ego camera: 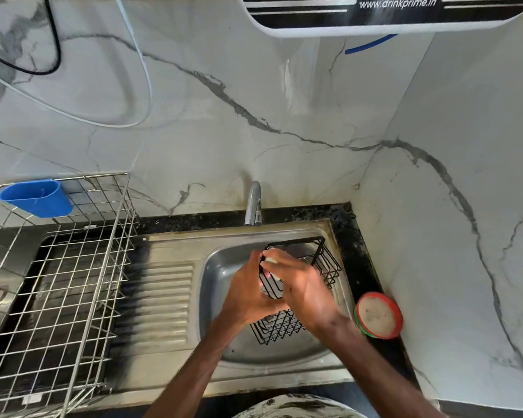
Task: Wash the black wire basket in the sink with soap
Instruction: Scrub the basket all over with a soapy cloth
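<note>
Black wire basket in sink, left hand clamped on it, right hand grip unclear, www.drinkprime.in lettering

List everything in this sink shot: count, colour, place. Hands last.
black wire basket: one, black, in the sink bowl, under both hands.
sink: one, steel, set in the black counter, drainboard at left.
tap: one, chrome, behind the bowl.
soap tub: one, red and green rim, whitish inside, on the counter right of the sink.
dish rack: one, steel wire, left of the sink.
cup: one, blue, hung at the rack's back corner.
purifier: one, black and white, on the wall at top.
cable: one, black, on the wall, upper left.
hose: one, white, looping beside the cable.
left hand: grips the basket's left edge.
right hand: on the basket, grip unclear.
</note>
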The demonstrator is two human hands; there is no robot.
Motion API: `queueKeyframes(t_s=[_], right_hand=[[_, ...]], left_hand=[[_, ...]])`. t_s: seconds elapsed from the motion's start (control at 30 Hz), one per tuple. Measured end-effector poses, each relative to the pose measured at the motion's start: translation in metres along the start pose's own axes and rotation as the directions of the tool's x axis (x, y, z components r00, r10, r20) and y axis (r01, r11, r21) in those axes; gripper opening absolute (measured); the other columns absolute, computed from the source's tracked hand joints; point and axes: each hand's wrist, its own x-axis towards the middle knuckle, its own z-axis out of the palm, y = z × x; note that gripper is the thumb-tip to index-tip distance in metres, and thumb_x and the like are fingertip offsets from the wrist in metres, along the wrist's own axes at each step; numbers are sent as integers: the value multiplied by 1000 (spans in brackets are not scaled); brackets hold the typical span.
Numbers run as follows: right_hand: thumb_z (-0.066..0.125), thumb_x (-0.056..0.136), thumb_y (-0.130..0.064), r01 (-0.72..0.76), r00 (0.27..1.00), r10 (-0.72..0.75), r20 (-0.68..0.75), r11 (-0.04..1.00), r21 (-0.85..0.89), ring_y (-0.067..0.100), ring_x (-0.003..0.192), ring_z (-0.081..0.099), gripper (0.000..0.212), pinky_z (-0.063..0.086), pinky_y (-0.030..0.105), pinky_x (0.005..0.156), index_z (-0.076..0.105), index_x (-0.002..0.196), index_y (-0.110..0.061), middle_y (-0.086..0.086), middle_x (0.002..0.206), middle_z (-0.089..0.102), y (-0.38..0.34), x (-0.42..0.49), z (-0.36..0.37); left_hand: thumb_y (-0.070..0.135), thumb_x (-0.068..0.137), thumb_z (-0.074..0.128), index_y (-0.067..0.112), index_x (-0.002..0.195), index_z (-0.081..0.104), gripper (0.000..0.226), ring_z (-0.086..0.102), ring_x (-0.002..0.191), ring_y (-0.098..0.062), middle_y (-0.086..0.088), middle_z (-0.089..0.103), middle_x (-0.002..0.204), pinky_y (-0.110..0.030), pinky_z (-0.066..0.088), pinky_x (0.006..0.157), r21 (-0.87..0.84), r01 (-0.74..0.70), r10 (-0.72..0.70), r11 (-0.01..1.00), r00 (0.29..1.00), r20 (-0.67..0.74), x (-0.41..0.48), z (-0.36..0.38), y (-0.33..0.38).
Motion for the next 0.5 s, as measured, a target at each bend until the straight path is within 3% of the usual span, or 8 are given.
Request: queueKeyframes(t_s=[0.1,0.2,0.27,0.37,0.43,0.5], right_hand=[[45,83,22,-38,999,38,-2,999,-14,18,116,67,53,54,11,90,70,121,-5,13,135,64,22,13,-2],[55,79,29,-180,982,176,-69,982,-59,25,115,68,54,41,-3,89,73,117,-5,17,130,66,49,19,-7],[52,82,27,-228,969,219,-115,971,-74,25,111,70,51,46,3,91,73,116,-4,18,127,67,47,16,-4],[33,92,-1,-68,997,67,-23,998,-5,15,117,66,46,57,23,94,71,119,-4,12,130,66,20,10,3],[26,93,-14,-25,1000,25,-5,999,43,-1,121,57,53,55,21,95,70,121,-3,4,134,63,18,9,0],[30,92,-4,-130,989,132,-70,991,35,4,117,62,49,57,22,90,70,121,-2,8,132,64,40,9,-6]], left_hand=[[61,55,88,32,140,38,103,60,92,5,19,63,107,-10,46,76,32,-26,25,999,1000,17,-2,-2,2],[61,56,88,34,147,35,108,55,93,6,18,59,110,-8,36,77,79,-30,28,996,999,26,-6,0,6],[61,56,88,33,147,35,109,56,98,1,15,60,117,-18,44,83,79,-18,16,997,1000,26,-5,4,4],[62,54,88,31,138,38,102,61,98,-4,14,62,113,-32,57,84,54,17,-18,998,1000,17,-1,7,0],[60,54,89,31,135,38,100,62,100,-6,13,63,113,-36,58,85,50,26,-27,998,1000,16,1,7,-2],[60,54,89,25,143,36,109,62,112,-12,6,63,126,-39,55,96,73,24,-26,997,999,31,3,7,-4]])
